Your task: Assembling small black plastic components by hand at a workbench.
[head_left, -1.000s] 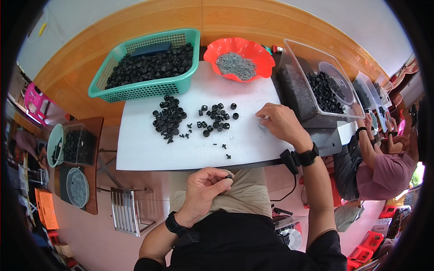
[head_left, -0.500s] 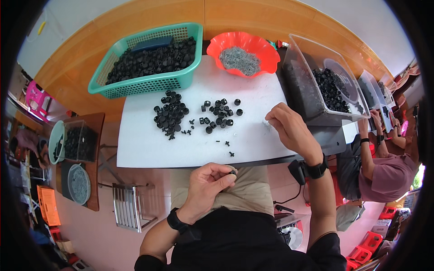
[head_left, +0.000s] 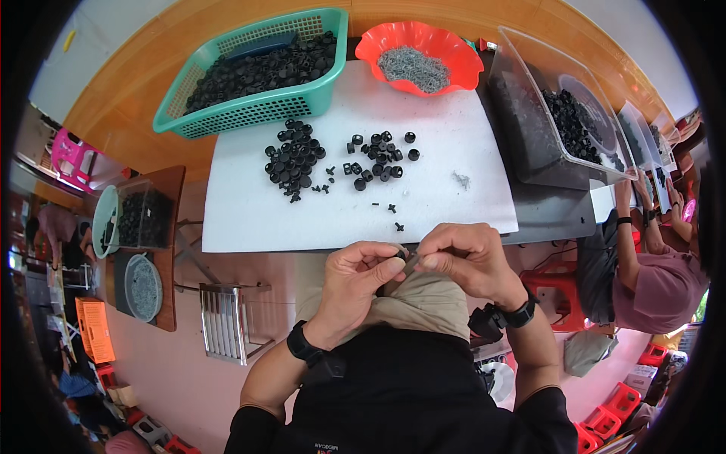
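Between thumb and fingers of my left hand (head_left: 355, 281) is a small black round part (head_left: 399, 256), mostly covered by the fingertips. My right hand (head_left: 473, 261) is pinched close beside it; whatever is in that pinch is too small to make out. Both hands are over my lap, just off the front edge of the white work mat (head_left: 257, 223). On the mat lie a heap of black round parts (head_left: 291, 157), a looser group of black hollow caps (head_left: 382, 155), a few tiny black cross-shaped pieces (head_left: 400, 227) and a little pile of small greyish pieces (head_left: 461, 180).
Behind the mat stand a green basket (head_left: 249, 113) of black parts and a red scalloped bowl (head_left: 370, 53) of small grey pieces. A clear plastic bin (head_left: 529, 144) is at right. A co-worker (head_left: 658, 284) sits beyond it. A metal stool (head_left: 224, 324) stands at left.
My right hand has come from the small greyish pile on the mat back to my left hand. The left hand still grips the black part. The view has shifted slightly.
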`<move>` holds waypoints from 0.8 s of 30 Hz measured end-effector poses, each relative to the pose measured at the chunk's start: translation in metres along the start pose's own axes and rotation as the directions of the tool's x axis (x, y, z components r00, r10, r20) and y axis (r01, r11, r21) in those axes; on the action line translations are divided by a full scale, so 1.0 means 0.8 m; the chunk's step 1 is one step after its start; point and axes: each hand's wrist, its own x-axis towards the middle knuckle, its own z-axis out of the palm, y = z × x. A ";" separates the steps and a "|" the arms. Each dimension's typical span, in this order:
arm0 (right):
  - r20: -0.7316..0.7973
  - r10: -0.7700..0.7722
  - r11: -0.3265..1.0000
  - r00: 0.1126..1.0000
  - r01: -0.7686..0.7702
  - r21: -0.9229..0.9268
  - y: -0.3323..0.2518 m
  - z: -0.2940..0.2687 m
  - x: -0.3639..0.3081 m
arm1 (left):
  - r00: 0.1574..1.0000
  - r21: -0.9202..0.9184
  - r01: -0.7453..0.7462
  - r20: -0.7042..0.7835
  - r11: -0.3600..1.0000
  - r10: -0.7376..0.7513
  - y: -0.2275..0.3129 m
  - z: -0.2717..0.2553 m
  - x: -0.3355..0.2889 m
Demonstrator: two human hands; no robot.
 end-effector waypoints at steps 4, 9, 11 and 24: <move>-0.021 -0.010 1.000 1.000 0.011 0.030 0.001 0.013 -0.002 | 1.000 -0.031 0.009 0.017 0.999 -0.009 -0.002 -0.001 -0.004; -0.002 -0.028 0.998 1.000 0.028 -0.062 0.002 0.016 -0.005 | 1.000 -0.041 -0.002 0.025 0.999 0.003 -0.001 0.002 -0.008; 0.003 -0.024 0.996 1.000 0.024 -0.080 0.001 0.016 -0.006 | 1.000 -0.032 0.011 0.023 0.999 -0.010 -0.001 0.003 -0.008; 0.053 0.146 0.989 0.988 -0.148 0.033 -0.004 0.013 -0.003 | 0.998 0.088 -0.025 0.059 0.996 0.020 0.005 0.007 -0.007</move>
